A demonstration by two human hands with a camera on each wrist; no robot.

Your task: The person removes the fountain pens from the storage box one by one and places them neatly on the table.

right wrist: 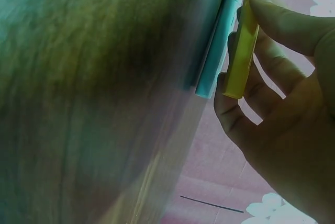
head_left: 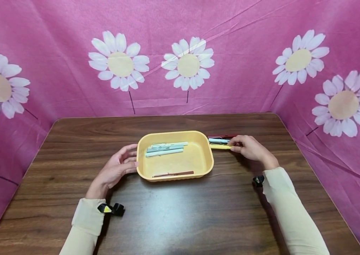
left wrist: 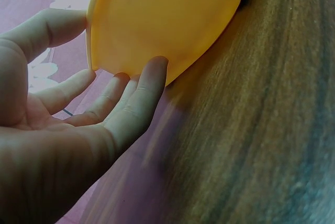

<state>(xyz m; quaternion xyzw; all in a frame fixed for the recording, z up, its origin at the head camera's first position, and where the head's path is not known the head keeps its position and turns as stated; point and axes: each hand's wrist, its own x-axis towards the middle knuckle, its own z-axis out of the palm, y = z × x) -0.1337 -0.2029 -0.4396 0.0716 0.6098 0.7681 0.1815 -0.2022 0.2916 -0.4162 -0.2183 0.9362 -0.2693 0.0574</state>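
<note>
A yellow plastic tray [head_left: 196,161] stands on the table, with several pale blue and green pens [head_left: 164,152] at its left and a dark red pen [head_left: 176,174] along its near wall. My left hand [head_left: 117,169] touches the tray's left end, its thumb and extended fingers [left wrist: 149,90] against the outer wall. Beyond the tray's right end, my right hand [head_left: 248,147] pinches a yellow pen [right wrist: 242,56] between thumb and fingers. Beside it lie a light blue pen [right wrist: 217,51] and another dark red pen [head_left: 221,136]. The tray wall hides the left ends of these pens.
The brown wood-grain table [head_left: 173,219] extends around the tray on all sides. Pink cloth with white daisies [head_left: 154,102] hangs behind the table and along both sides. A black strap device sits at each wrist.
</note>
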